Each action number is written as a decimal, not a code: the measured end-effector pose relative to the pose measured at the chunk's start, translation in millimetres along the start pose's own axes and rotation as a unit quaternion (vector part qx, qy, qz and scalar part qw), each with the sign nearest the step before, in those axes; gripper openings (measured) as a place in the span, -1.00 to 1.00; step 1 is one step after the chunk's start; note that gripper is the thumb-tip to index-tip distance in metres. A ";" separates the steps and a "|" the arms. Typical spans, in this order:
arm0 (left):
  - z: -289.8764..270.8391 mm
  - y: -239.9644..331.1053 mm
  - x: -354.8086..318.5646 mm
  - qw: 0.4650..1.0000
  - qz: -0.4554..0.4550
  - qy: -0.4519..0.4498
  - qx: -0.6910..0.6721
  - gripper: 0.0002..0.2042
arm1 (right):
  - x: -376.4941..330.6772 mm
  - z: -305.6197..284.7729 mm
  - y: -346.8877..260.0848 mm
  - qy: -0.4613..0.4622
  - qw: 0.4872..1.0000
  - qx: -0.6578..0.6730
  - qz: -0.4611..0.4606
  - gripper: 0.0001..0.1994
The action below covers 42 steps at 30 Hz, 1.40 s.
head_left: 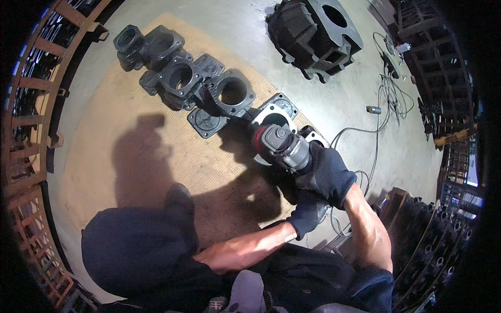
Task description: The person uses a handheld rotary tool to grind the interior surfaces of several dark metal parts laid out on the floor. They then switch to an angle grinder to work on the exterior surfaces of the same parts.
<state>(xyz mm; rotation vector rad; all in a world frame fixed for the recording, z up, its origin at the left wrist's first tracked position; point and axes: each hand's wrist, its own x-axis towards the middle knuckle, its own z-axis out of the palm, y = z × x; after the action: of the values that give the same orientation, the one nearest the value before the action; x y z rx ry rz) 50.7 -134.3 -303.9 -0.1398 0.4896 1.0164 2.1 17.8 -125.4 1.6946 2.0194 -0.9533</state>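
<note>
An angle grinder (284, 143) with a grey head and a red-edged disc is in both my hands, over a dark metal casting (275, 111) with a bright machined flange. My right hand (330, 175), in a dark glove, wraps round the grinder's body just behind its head. Behind it my left hand (309, 213), also gloved, is closed round the rear of the grinder; its fingers are partly hidden. The grinder covers part of the flange and the disc's contact with it. Another casting (316, 137) with a bright rim sits close by on the right.
Several dark round-bored castings (180, 77) stand in a row on a brown cardboard sheet (99, 141). A large dark housing (315, 36) stands on the floor beyond. Cables (389, 99) run along the right. Metal racks (31, 99) line the left, and stacked dark parts (436, 245) stand at lower right.
</note>
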 end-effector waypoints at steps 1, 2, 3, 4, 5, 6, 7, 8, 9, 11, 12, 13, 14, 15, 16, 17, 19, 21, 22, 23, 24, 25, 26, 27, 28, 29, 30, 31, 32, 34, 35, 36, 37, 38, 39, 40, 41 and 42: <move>29.8 4.2 -8.3 0.999 0.007 0.023 0.033 -0.71 | 2.2 2.8 15.6 0.015 1.000 0.012 0.011 -0.43; 49.8 25.7 -12.1 0.985 0.010 0.002 0.170 -0.72 | 5.3 3.6 31.1 0.034 0.999 0.027 0.017 -0.43; 64.9 48.9 -13.2 0.952 0.020 -0.019 0.303 -0.73 | 7.3 -0.7 36.6 0.054 0.998 0.039 0.019 -0.43; 60.8 43.6 -1.8 0.924 0.059 -0.053 0.373 -0.74 | 5.5 -12.1 40.5 0.057 0.994 0.094 0.006 -0.44; 15.6 63.2 -2.3 0.868 0.100 -0.011 0.485 -0.75 | 32.1 13.3 25.6 0.044 0.992 0.117 -0.033 -0.44; 1.2 60.3 6.9 0.889 0.119 -0.016 0.442 -0.76 | 38.0 14.5 17.4 0.052 0.994 0.089 -0.029 -0.45; 3.5 62.9 17.4 0.907 0.140 -0.036 0.395 -0.77 | 38.9 8.7 15.3 0.055 0.995 0.079 -0.021 -0.45; 6.0 64.5 26.4 0.953 0.106 -0.034 0.283 -0.77 | 40.8 4.6 12.8 0.057 0.996 0.070 -0.015 -0.44; 5.0 64.2 26.3 0.955 0.106 -0.028 0.276 -0.77 | 42.4 2.9 10.3 0.057 0.996 0.064 -0.011 -0.44; 18.4 82.1 7.3 0.918 0.137 -0.012 0.373 -0.77 | 41.6 6.0 7.9 0.043 0.997 0.068 0.001 -0.44; 15.1 80.9 -0.5 0.907 0.138 0.000 0.398 -0.75 | 40.3 11.2 6.7 0.033 0.997 0.073 0.005 -0.44; 40.2 61.0 2.1 0.943 0.101 -0.035 0.316 -0.71 | 18.1 -8.6 7.3 0.056 0.997 0.048 -0.005 -0.46; 40.7 54.4 -6.2 0.979 0.013 -0.023 0.200 -0.67 | 16.9 0.0 9.9 0.050 0.998 0.020 -0.024 -0.44; 41.0 47.6 -14.4 0.992 -0.052 -0.005 0.119 -0.62 | 11.7 1.9 12.3 0.020 1.000 0.013 -0.012 -0.43; 41.7 50.6 -20.2 0.992 -0.062 0.006 0.108 -0.63 | 7.4 3.4 7.9 -0.014 1.000 0.011 -0.005 -0.42; 44.3 52.1 -25.3 0.993 -0.072 0.014 0.096 -0.63 | 4.8 7.2 10.2 -0.003 1.000 0.015 -0.010 -0.43; 31.5 43.5 -14.8 0.989 -0.039 -0.001 0.146 -0.65 | 10.3 12.2 17.2 0.047 0.997 0.049 -0.021 -0.45; 17.6 36.0 9.6 0.954 0.024 -0.046 0.294 -0.68 | 15.5 6.1 21.7 0.085 0.992 0.087 -0.010 -0.47; 20.6 48.9 14.2 0.916 0.060 -0.057 0.392 -0.68 | 22.2 0.0 16.6 0.092 0.994 0.059 0.006 -0.49; 25.1 62.0 18.4 0.870 0.097 -0.063 0.479 -0.69 | 27.1 -6.1 13.4 0.092 0.995 0.043 0.003 -0.49; 9.6 64.1 19.0 0.863 0.121 -0.047 0.489 -0.69 | 39.0 2.1 11.8 0.081 0.996 0.041 -0.008 -0.50; -7.5 66.4 18.0 0.853 0.143 -0.030 0.500 -0.69 | 45.2 9.7 3.1 0.053 0.997 0.056 -0.014 -0.50; -29.1 59.8 20.4 0.879 0.104 0.005 0.464 -0.68 | 52.9 25.5 -0.5 0.042 0.996 0.074 -0.040 -0.50; -2.2 46.9 31.5 0.914 0.088 -0.016 0.395 -0.67 | 34.8 1.9 -9.3 0.063 0.996 0.039 -0.039 -0.49; 3.5 25.2 34.2 0.965 0.062 -0.041 0.250 -0.65 | 28.7 4.0 -1.0 0.065 0.997 0.028 -0.036 -0.49; 1.0 12.2 28.1 0.992 0.039 -0.050 0.113 -0.64 | 19.5 4.4 -8.5 0.067 0.997 0.011 -0.044 -0.50; 17.2 22.8 7.6 0.986 0.007 -0.031 0.161 -0.62 | 13.2 5.9 -1.9 0.049 0.998 0.017 -0.026 -0.49; 33.3 38.7 -14.7 0.977 -0.025 -0.012 0.210 -0.61 | 8.6 7.9 1.9 0.031 0.999 0.024 -0.011 -0.48; 50.1 53.9 -36.3 0.965 -0.060 0.001 0.255 -0.59 | 3.3 11.0 7.1 0.012 0.999 0.030 0.007 -0.48; 33.3 25.4 -37.2 0.923 -0.012 -0.008 0.386 -0.59 | -6.7 16.6 9.0 0.017 0.998 0.053 0.003 -0.43; 28.4 9.6 -33.2 0.919 0.000 -0.017 0.395 -0.59 | -10.4 18.8 14.9 0.009 0.999 0.049 0.015 -0.42; 24.5 -4.8 -29.7 0.914 0.014 -0.026 0.405 -0.59 | -13.5 19.9 20.0 0.003 0.999 0.046 0.023 -0.41; 10.9 -24.4 -21.8 0.911 0.093 -0.001 0.401 -0.60 | -13.6 20.0 9.8 0.019 0.998 0.063 -0.014 -0.41; 3.5 -50.9 -11.8 0.918 0.150 -0.001 0.368 -0.60 | -14.2 22.7 20.7 0.036 0.996 0.082 -0.004 -0.42; -2.1 -48.9 -11.4 0.984 0.037 -0.045 0.171 -0.63 | -16.4 24.3 29.7 0.054 0.993 0.108 0.000 -0.42; -11.6 -37.9 -13.3 0.996 -0.074 -0.033 -0.026 -0.67 | -16.0 26.3 29.8 0.073 0.988 0.139 -0.007 -0.43; 0.0 -29.7 -14.9 0.995 -0.097 -0.019 -0.029 -0.66 | -16.2 27.7 37.2 0.089 0.989 0.114 0.013 -0.48; 15.3 -15.1 -19.3 0.993 -0.116 -0.003 -0.030 -0.66 | -16.0 27.7 42.9 0.079 0.992 0.100 0.017 -0.49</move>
<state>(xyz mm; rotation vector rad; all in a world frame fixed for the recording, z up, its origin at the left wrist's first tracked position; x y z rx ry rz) 60.1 -152.2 -283.3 -0.2415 0.4277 0.8033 42.5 -9.9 -146.9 1.9602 2.0421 -1.0722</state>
